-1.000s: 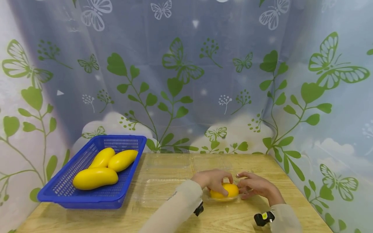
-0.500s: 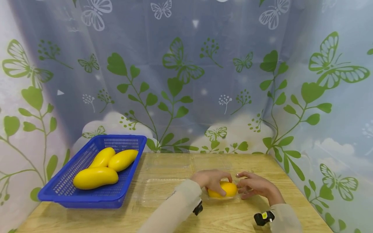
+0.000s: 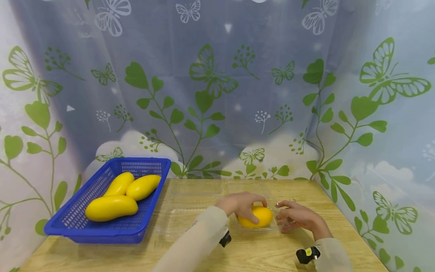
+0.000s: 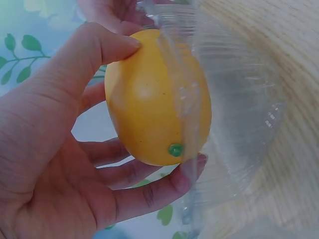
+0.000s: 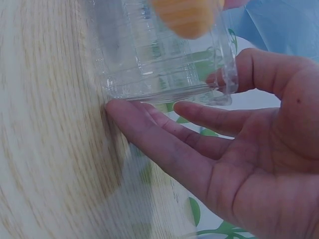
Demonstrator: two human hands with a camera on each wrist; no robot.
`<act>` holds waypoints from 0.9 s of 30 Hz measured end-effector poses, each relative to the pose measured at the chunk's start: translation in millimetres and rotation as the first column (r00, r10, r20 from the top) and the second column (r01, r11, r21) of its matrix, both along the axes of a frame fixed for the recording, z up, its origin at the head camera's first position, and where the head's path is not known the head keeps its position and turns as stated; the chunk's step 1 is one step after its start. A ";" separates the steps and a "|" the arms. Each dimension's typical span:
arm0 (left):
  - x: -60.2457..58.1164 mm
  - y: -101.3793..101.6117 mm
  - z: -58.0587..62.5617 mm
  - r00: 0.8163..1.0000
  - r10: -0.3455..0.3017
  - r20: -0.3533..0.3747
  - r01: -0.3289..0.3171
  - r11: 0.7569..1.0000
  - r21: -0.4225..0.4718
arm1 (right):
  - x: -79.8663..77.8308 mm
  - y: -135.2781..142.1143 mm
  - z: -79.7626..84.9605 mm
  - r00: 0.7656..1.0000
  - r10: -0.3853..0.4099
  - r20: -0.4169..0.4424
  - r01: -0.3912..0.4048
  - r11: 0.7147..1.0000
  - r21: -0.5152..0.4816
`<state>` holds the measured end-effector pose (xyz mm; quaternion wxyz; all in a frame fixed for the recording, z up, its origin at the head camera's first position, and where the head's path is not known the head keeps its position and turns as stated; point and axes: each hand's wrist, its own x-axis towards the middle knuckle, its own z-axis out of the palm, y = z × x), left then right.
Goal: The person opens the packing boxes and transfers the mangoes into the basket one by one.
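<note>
In the head view my left hand [image 3: 241,206] holds a yellow-orange mango [image 3: 261,217] from above, thumb on its near side and fingers on its far side. The mango lies at a clear plastic box [image 3: 272,226]. In the left wrist view, the mango's green stem stub [image 4: 175,150] shows, and the thin box wall [image 4: 239,99] stands against the fruit. My right hand [image 3: 300,218] is cupped at the box's right end. Its fingers [image 5: 164,144] lie fairly straight along the end wall, and one fingertip shows through the plastic by the rim.
A blue perforated basket [image 3: 144,223] with 3 yellow mangoes [image 3: 111,208] stands at the left. Several clear plastic boxes [image 3: 188,217] sit left of and behind my left hand on the wooden table [image 3: 251,257]. A printed curtain [image 3: 217,113] closes off the back and sides.
My left hand and the mango have moved leftward and slightly away from me, the mango turning a little. My right hand has kept its place. The basket has not changed.
</note>
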<state>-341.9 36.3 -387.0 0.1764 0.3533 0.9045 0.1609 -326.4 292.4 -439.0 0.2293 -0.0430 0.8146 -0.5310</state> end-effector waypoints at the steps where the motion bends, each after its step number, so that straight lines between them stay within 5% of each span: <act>1: 0.2 -1.0 1.9 1.000 -0.001 -0.002 0.001 1.000 0.003 | 0.4 -0.2 0.2 1.000 0.001 -0.001 -0.001 1.000 0.001; 27: -3.8 -31.9 33.5 0.997 0.009 -0.074 -0.007 0.999 0.034 | -0.2 -1.5 -1.5 1.000 -0.011 0.000 0.011 1.000 -0.001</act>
